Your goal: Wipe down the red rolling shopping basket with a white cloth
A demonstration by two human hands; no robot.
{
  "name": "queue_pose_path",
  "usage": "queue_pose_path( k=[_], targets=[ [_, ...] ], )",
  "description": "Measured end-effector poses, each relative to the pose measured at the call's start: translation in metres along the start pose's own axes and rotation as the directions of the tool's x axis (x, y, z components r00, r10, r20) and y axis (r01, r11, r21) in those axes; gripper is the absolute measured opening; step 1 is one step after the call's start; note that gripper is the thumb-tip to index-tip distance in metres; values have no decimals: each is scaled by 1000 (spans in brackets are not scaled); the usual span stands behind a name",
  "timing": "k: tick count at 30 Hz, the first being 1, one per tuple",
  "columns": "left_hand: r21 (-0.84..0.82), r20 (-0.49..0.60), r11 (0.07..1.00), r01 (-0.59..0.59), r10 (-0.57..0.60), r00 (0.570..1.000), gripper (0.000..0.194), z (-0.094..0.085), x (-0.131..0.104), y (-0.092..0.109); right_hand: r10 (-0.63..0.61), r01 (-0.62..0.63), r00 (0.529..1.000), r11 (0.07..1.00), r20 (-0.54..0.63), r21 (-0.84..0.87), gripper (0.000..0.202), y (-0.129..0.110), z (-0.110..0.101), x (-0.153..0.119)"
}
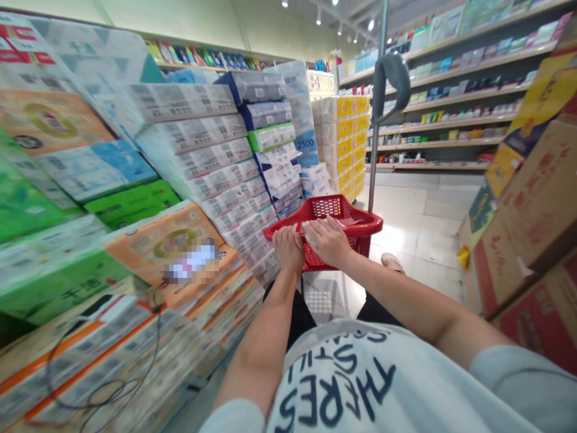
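A red plastic shopping basket (360,227) with perforated walls is in front of my body, at the middle of the view. My left hand (288,248) is closed round its near rim at the left. Close beside it, my right hand (328,240) is bent over the same rim. Something small and whitish shows by the right fingers, too blurred to name. A pale reddish flat item (347,222) seems to lie inside the basket; its kind is unclear.
Stacked tissue packs (211,150) rise on the left, with a loose black cable (155,349) over the nearer ones. A metal pole (375,150) with a grey loop handle (399,87) stands beyond the basket. Cardboard cartons (536,204) line the right; stocked shelves (455,114) fill the back.
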State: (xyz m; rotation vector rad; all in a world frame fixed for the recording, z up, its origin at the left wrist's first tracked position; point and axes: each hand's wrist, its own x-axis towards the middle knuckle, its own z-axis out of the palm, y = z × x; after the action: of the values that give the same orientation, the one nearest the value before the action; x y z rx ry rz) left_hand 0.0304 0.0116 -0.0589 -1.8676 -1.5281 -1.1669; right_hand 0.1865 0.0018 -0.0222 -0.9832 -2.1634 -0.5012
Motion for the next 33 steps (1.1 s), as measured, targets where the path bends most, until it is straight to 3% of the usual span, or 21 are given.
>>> queue_pose_path(
  k=[6,11,13,17,20,26,33],
  targets=[
    [13,-4,1000,-14,14,1000,44,1,1,0,86,-85,995,996,49,-12,34,-3,-2,12],
    [18,14,999,-39,39,999,42,0,1,-4,-116,116,993,993,9,5,39,-2,2,1],
    [18,-2,999,-27,27,1000,42,0,1,-5,-127,126,992,992,20,25,39,-2,0,1],
    [14,-23,1000,-5,5,1000,42,3,1,-7,27,-30,996,999,88,35,35,-6,-5,15],
    [15,-16,1000,-9,9,1000,43,2,2,-7,115,-116,991,993,66,4,37,-11,-3,18],
    [6,-22,1000,-21,21,1000,43,0,0,-5,-7,7,999,1000,34,-3,37,3,-7,0],
    [-13,5,1000,-24,24,1000,45,1,4,-4,302,-298,953,951,40,-82,33,17,-18,1]
  ],
)
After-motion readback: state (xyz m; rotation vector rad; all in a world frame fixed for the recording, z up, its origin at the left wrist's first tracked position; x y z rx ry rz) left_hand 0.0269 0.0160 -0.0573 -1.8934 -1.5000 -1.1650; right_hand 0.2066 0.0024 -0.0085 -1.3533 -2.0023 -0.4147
